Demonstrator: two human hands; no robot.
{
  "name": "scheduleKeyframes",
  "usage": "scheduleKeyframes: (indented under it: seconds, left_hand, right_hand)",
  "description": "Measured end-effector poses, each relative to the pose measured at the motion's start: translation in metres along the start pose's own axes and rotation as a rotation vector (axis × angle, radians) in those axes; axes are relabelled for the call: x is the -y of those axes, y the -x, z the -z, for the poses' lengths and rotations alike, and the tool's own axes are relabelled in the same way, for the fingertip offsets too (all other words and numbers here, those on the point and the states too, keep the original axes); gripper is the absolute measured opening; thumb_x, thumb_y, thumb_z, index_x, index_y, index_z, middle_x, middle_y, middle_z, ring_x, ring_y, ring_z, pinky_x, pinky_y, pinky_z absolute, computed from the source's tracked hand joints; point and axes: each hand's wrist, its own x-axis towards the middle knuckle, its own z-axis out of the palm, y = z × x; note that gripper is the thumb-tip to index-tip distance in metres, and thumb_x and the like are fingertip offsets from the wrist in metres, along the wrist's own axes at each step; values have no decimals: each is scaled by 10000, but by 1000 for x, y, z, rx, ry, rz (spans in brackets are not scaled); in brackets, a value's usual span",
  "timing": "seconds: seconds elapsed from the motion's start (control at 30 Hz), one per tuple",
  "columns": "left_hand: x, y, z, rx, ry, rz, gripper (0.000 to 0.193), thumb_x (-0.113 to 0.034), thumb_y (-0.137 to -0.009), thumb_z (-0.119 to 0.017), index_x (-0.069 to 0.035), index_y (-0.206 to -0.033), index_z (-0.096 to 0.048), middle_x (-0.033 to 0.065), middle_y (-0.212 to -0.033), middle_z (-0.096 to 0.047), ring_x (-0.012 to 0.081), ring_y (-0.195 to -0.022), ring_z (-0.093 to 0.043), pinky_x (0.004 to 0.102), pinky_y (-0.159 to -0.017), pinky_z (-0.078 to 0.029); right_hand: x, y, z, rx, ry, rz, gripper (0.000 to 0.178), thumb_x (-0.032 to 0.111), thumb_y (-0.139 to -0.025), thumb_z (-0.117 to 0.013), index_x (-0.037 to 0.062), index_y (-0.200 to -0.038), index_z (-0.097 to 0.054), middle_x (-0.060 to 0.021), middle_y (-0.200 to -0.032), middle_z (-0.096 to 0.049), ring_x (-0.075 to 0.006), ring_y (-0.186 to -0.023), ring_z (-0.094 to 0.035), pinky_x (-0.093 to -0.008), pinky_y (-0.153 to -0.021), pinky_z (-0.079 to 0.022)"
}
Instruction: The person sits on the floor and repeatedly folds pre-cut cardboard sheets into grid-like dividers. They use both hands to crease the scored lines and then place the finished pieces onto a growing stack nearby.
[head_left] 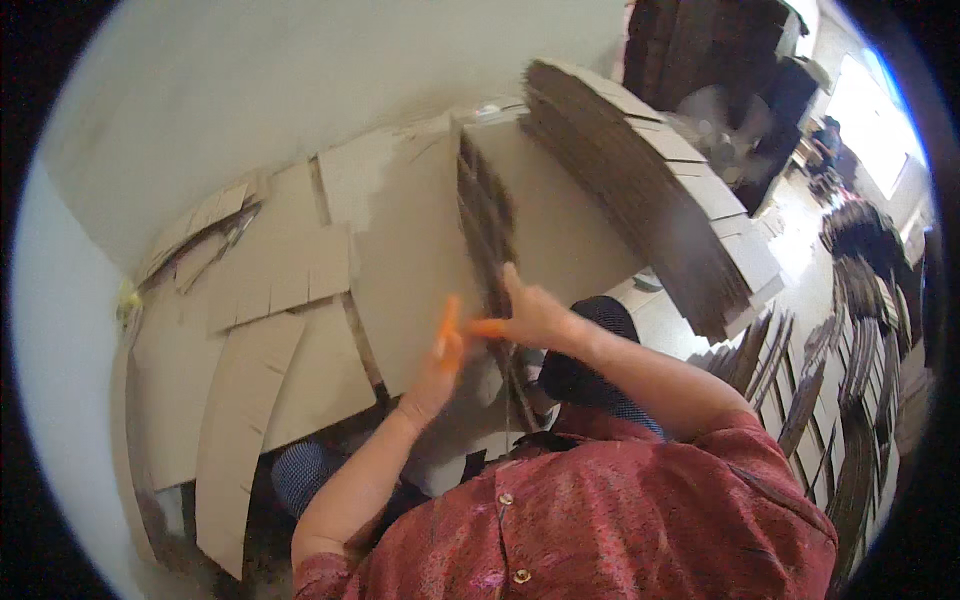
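Observation:
In front of me a narrow assembly of slotted cardboard partition strips (487, 215) stands on edge, running away from my body. My right hand (535, 315) is at its near end, the orange-covered thumb across the left side and the fingers on the right, so the strips sit between them. My left hand (438, 368) is just left of that end, its fingers stretched out and orange coverings on some fingertips. Motion blurs both hands, and whether the left one touches the cardboard is unclear.
A long stack of slotted cardboard strips (640, 185) curves along the right of the cardboard-covered table (395, 250). Loose slotted pieces (285, 270) and a long strip (245, 420) lie left. Many assembled partitions (850, 350) stand on the right floor. A person (828, 140) is far off.

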Motion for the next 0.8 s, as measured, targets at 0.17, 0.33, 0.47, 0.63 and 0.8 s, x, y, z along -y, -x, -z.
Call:
scheduleKeyframes:
  seconds: [0.17,0.33,0.47,0.63,0.8]
  left_hand:
    - [36,-4,-15,243,139,160,674,-249,-974,-485,-40,-1486,-99,134,-1529,-162,212,-1388,-211,343,-1111,-231]
    - [12,-1,-15,227,-304,125,603,-239,-947,-537,-40,-1447,-265,171,-1418,-400,236,-1277,-426,369,-1037,-352]
    - [37,-3,1,193,-562,141,452,-223,-936,-547,-40,-1337,-446,197,-1293,-522,301,-1191,-512,398,-971,-414]
    - [53,-2,2,164,-696,-73,452,-215,-891,-610,-58,-1298,-494,206,-1254,-539,361,-1169,-506,403,-970,-420]
    - [67,1,6,155,-702,-132,454,-202,-866,-638,-52,-1276,-516,190,-1249,-548,352,-1163,-512,395,-979,-420]
  right_hand:
    - [-29,-14,15,36,-449,-41,333,105,-788,-563,-56,-1079,-558,-189,-860,-629,-228,-832,-571,-339,-709,-487]
    - [-44,2,54,-145,-413,69,346,-4,-764,-518,-39,-1101,-585,-101,-837,-636,-95,-786,-531,-277,-674,-474]
    - [5,35,137,-152,-376,117,455,-57,-742,-505,-13,-1191,-570,-130,-843,-639,-73,-783,-527,-270,-656,-473]
    - [22,45,237,-588,294,122,486,-76,-761,-464,-1,-1236,-534,-221,-975,-647,-277,-804,-643,-304,-686,-496]
    - [-26,24,274,-613,788,86,525,-82,-771,-475,-9,-1289,-437,-215,-1008,-616,-372,-968,-596,-409,-804,-498]
